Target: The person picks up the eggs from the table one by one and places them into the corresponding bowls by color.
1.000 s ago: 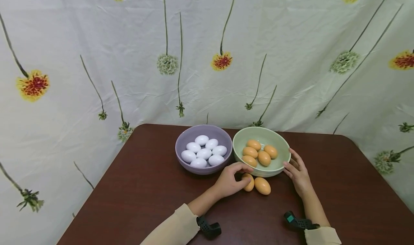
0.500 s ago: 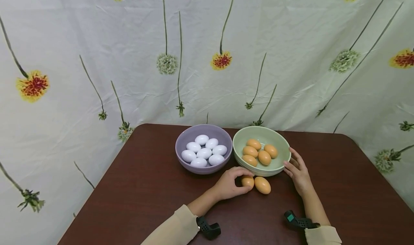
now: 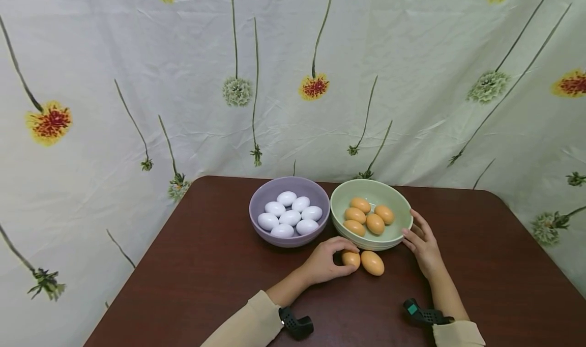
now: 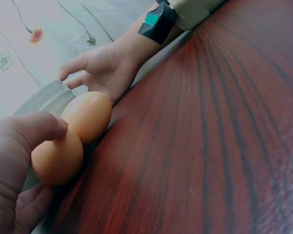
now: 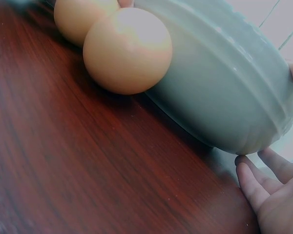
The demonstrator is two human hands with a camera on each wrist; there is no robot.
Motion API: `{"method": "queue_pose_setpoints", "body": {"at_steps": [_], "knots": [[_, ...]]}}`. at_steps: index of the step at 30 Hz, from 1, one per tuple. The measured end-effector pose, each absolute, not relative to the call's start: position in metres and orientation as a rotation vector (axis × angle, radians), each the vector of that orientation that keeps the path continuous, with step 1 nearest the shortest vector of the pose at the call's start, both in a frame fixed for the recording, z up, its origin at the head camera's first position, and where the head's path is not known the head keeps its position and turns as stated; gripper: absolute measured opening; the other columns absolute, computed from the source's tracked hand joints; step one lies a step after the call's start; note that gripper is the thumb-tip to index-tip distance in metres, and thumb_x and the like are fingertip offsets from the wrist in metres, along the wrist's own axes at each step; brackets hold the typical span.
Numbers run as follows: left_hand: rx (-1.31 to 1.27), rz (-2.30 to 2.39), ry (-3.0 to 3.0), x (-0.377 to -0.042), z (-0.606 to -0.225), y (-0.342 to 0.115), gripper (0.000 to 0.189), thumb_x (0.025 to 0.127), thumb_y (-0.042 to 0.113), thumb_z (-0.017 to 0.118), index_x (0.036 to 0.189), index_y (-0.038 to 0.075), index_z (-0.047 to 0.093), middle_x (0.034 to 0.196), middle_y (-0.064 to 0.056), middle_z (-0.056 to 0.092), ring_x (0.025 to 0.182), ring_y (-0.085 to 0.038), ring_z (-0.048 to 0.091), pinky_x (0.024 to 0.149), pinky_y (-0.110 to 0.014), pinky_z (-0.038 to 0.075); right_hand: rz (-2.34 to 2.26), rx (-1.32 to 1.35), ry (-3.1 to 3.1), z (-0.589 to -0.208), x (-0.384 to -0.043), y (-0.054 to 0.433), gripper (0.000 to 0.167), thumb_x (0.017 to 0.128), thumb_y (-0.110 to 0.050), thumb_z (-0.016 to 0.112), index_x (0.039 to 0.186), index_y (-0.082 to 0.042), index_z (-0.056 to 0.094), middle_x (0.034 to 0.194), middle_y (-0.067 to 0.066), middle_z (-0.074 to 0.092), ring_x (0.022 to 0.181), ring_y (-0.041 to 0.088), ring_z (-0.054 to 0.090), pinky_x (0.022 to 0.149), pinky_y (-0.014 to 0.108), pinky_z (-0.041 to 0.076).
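Observation:
Just in front of the green bowl, my left hand has thumb and fingers around a brown egg. The left wrist view shows the thumb lying on top of this egg and fingers low beside it. A second brown egg lies against it on the right. My right hand rests at the bowl's right side. In the right wrist view its fingers are extended, tips on the bowl's outer wall. Several brown eggs lie inside the green bowl.
A purple bowl with several white eggs stands close at the green bowl's left. Both bowls are near the far edge of the dark red-brown wooden table. Behind it hangs a flower-printed cloth.
My left hand's thumb has shifted lower and its fingers back from the bowl's front wall, now framing the egg. My right hand, the bowls and the eggs in them stay put.

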State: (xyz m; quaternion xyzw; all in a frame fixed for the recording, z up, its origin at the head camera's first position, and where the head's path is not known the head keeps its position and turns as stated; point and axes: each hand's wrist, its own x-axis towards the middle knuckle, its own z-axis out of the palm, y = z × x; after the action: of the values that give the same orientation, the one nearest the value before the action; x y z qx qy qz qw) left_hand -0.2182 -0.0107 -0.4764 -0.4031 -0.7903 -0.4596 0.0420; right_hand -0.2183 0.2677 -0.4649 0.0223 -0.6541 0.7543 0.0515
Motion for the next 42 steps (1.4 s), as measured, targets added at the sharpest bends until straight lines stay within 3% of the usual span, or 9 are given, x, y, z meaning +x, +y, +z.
{"method": "queue_pose_setpoints", "body": {"at_steps": [32,42], "knots": [[-1.235,-1.446,-2.45,-0.214,-0.474,-0.011,0.035,0.075,0.014,0.083,0.107,0.013,0.069,0.111,0.004,0.063,0.11,-0.005,0.055,0.097,-0.023,0.041,2.286,0.066,-2.01,-0.465,-0.22,0.268,0.059,0.099,-0.008,0.054,0.152,-0.016,0.029,0.147,0.024,0.021,0.105,0.002,0.055,0.084,0.016,0.048],[-1.306,-1.426,-2.396,-0.213,-0.46,-0.009,0.035,0.075,0.014,0.084,0.106,0.011,0.069,0.111,0.001,0.064,0.108,-0.007,0.056,0.096,-0.023,0.042,2.285,0.089,-1.997,-0.466,-0.219,0.269,0.058,0.099,-0.007,0.054,0.151,-0.016,0.031,0.142,0.019,0.026,0.105,0.002,0.055,0.083,0.017,0.048]]}}
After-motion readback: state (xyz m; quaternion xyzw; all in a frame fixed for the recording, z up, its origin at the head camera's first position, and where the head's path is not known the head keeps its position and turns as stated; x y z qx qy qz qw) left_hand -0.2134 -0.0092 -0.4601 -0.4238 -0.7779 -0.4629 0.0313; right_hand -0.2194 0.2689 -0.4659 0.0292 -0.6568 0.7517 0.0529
